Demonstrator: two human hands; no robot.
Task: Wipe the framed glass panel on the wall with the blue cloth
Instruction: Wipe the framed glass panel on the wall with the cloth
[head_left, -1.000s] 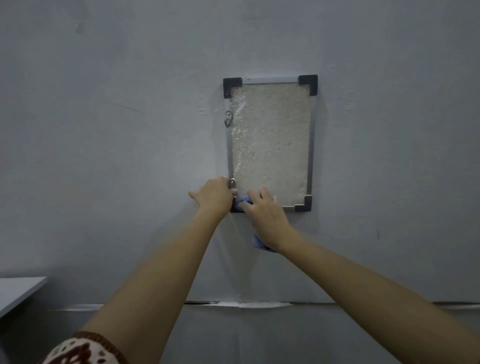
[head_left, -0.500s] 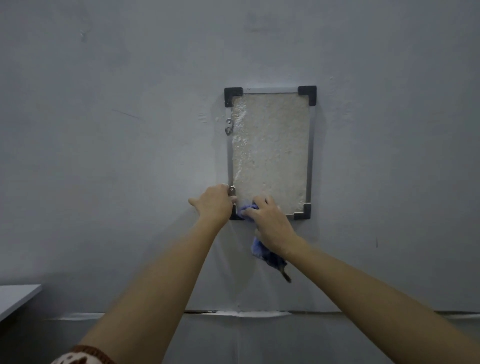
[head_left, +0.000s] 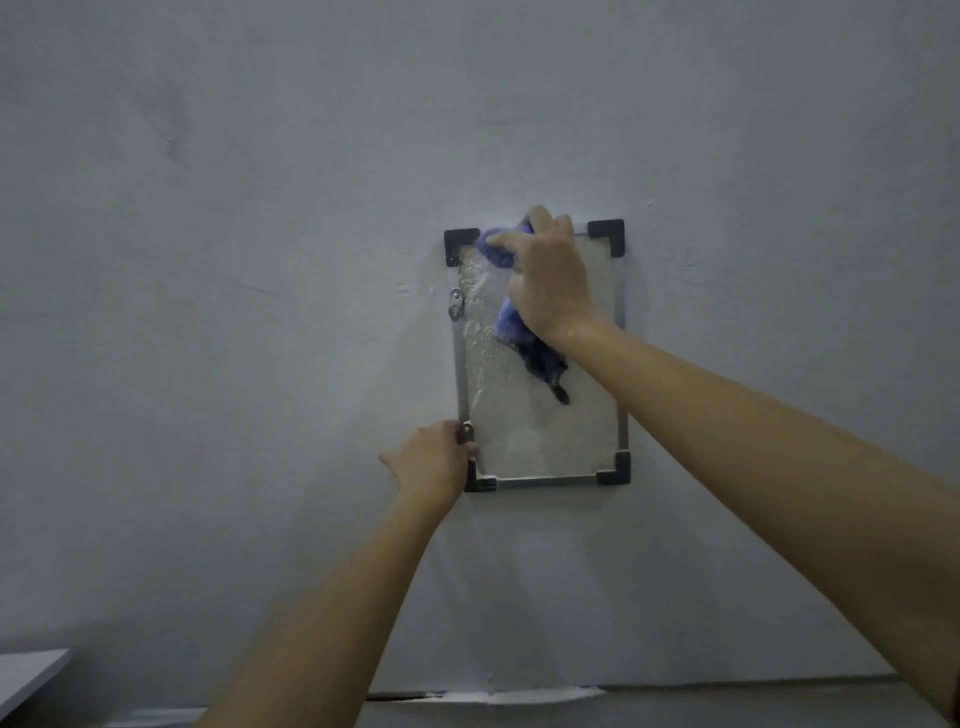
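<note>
Right hand (head_left: 550, 275) is up at the top of the panel (head_left: 545, 426), fingers curled over the bunched cloth (head_left: 511, 325) and pressing it onto the glass. The cloth is mostly under the palm. One blue wad pokes out past the fingertips, right by the top-left corner (head_left: 460, 244). The rest spills out below the heel of the hand, with a darker tail hanging over the middle of the glass (there's some tag or loop at the very end, too small to tell).

Left hand (head_left: 431, 462) is well below the right one, on the panel's left edge just above the bottom-left corner (head_left: 478, 480). Its fingers are bent in against the frame, gripping it, and the thumb sticks out to the left over the wall (head_left: 208, 364). The knuckles sit right against a little metal clip (head_left: 466, 432). A second clip (head_left: 455, 305) hangs on the same edge higher up, about level with the right wrist and just left of the cloth.

The glass left of the right hand has a strip of droplets or suds running down it. Below that hand it looks grainy and dull. Way down, left of the left forearm, a corner of a pale surface (head_left: 28, 675) pokes in.
</note>
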